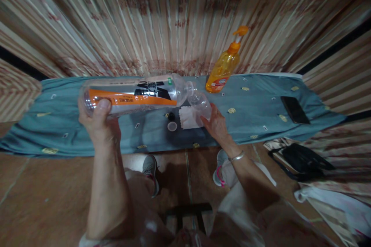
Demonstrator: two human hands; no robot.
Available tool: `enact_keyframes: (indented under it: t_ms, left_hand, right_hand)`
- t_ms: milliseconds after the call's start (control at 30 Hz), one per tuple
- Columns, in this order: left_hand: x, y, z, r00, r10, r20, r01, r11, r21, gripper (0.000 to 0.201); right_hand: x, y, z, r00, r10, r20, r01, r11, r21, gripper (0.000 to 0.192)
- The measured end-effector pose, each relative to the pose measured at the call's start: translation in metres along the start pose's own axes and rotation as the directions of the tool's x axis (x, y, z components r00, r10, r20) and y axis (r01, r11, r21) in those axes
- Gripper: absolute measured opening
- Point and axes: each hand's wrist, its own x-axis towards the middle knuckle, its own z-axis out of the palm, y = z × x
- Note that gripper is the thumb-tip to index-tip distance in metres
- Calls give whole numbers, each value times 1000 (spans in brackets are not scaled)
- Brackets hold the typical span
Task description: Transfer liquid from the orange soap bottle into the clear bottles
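Head view: left grip (97, 117) holds tipped bottle (136, 93); right grip (215, 122) holds small cup (200, 104) — mouths touching.

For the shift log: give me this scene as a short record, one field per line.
Left hand: left hand grips the base end of a large clear bottle with an orange label, held on its side.
Right hand: right hand holds a small clear bottle, its mouth at the large bottle's neck.
Surface: blue-grey cloth.
Beneath the bottles: two small caps and a white paper piece.
Behind: orange pump bottle, upright.
Right side: dark phone lying flat; black bag on the floor.
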Motion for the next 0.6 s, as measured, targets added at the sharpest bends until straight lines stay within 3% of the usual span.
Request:
enact_keyframes:
  t_ms: [467, 600]
  left_hand:
    - [2, -4, -5, 998, 41, 57, -43, 998, 39, 69]
    - [2, -5, -4, 999, 48, 22, -48, 999, 20, 68]
  right_hand:
    - [0, 4, 3, 999, -52, -17, 51, 998, -25, 63]
    - [0, 5, 3, 998, -62, -20, 61, 998, -22, 62]
